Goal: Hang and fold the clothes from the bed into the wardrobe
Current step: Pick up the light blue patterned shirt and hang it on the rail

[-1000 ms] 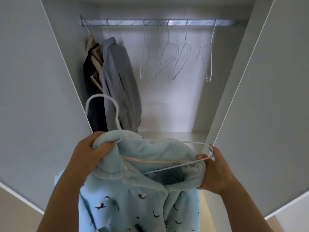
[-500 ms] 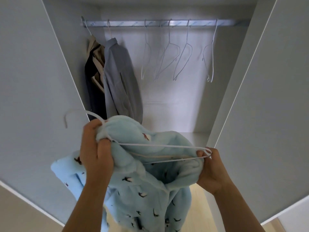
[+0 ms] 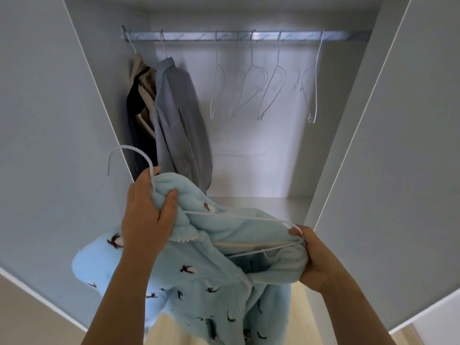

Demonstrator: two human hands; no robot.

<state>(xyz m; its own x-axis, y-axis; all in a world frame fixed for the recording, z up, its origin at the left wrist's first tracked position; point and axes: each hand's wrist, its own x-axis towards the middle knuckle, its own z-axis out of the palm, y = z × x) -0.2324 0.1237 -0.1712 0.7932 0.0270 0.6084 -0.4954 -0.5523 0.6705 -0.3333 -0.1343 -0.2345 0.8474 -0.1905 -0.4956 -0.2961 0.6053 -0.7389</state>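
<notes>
A fluffy light blue garment with small dark bird prints hangs between my hands in front of the open wardrobe. A white wire hanger runs through its neck, hook sticking up at the left. My left hand grips the garment's collar together with the hanger's neck. My right hand pinches the hanger's right end and the fabric there. The wardrobe rail is above.
On the rail hang a beige and dark garment and a grey shirt at the left, and several bare white hangers to the right. Open doors flank both sides. A shelf lies below.
The hanger has tilted so its hook swung to the left. My left hand shifted up along the collar, pulling fabric over the hanger's left shoulder. My right hand stayed on the right end.
</notes>
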